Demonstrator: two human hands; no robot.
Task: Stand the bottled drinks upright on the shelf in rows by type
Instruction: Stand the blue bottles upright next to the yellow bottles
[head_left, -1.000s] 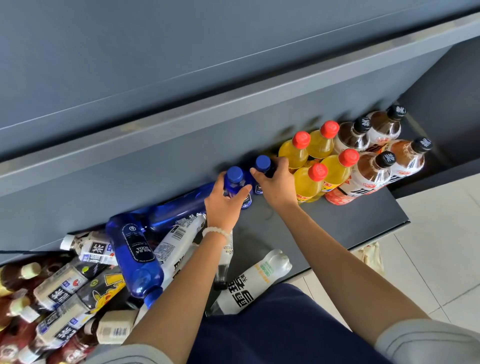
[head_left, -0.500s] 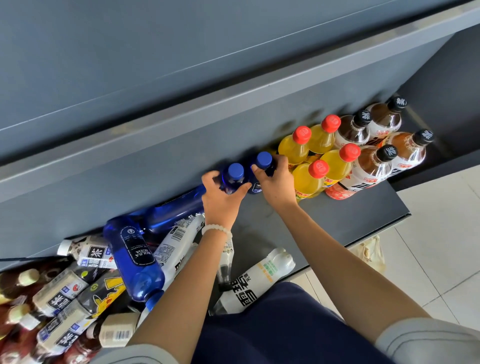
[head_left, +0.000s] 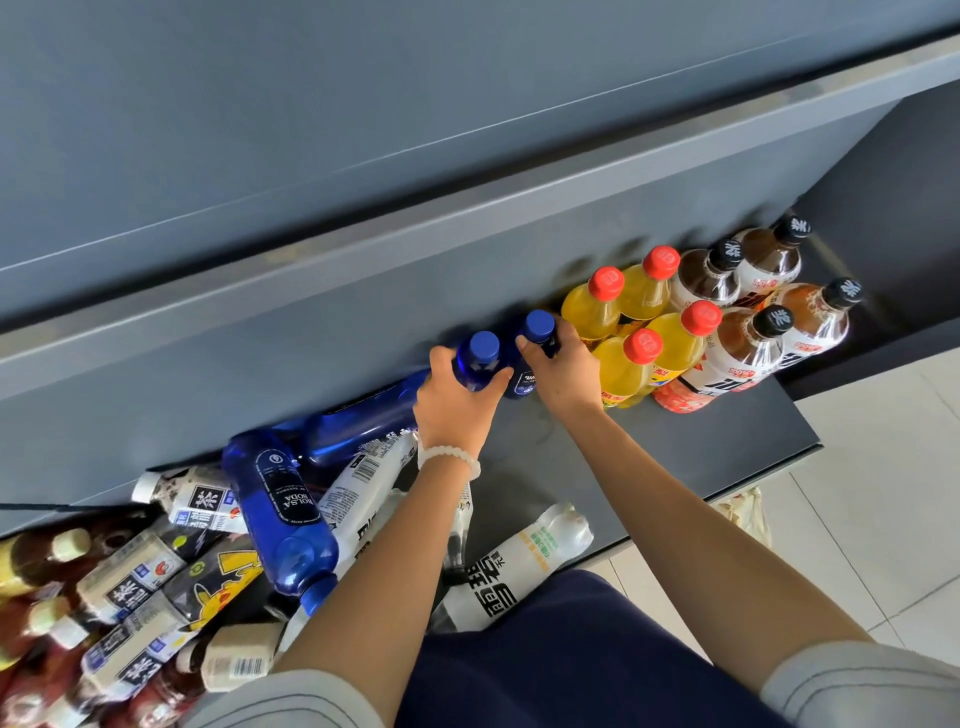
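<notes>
Two upright blue soda bottles stand side by side on the dark grey shelf (head_left: 675, 457). My left hand (head_left: 457, 405) grips the left one (head_left: 480, 356). My right hand (head_left: 563, 376) holds the right one (head_left: 537, 332), which stands against the yellow juice bottles with red caps (head_left: 623, 364). Right of those stand several brown tea bottles with black caps (head_left: 743, 353), all upright in rows. Two more blue bottles lie flat: one along the back wall (head_left: 363, 421), one on the pile (head_left: 283, 512).
A heap of lying bottles fills the shelf's left part: white-labelled tea (head_left: 130, 587), a yellow cartoon bottle (head_left: 218, 587), white soda bottles (head_left: 509, 571). An upper shelf edge (head_left: 467, 228) overhangs. Tiled floor (head_left: 883, 519) lies to the right.
Both hands have stayed on the two upright blue bottles, shifting them slightly right towards the yellow row. The view has drifted a little.
</notes>
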